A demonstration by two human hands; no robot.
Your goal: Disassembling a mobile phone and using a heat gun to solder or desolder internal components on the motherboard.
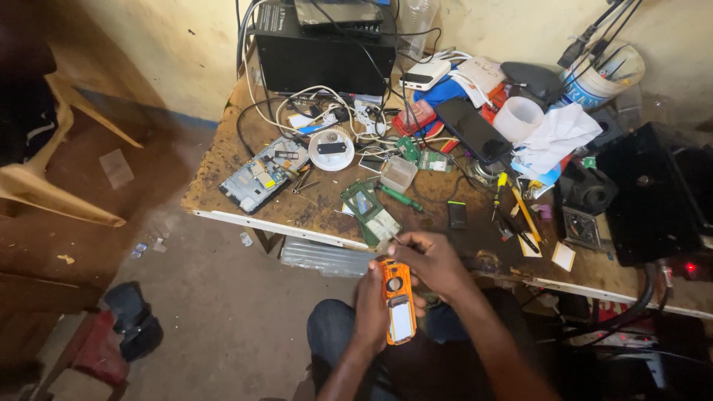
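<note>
The orange phone [397, 301] is off the table [312, 212], held above the person's lap just beyond its near edge. The left hand [371, 308] grips the phone's side. The right hand [434, 263] pinches a thin tool [396, 239] over the phone's top end, near the green circuit board [369, 212] lying at the near edge.

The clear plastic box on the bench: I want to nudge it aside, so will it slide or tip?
The clear plastic box looks thin-walled and empty, so probably light and easily slid. Low and square, it seems unlikely to tip. Cables and circuit boards nearby may snag it.
</note>
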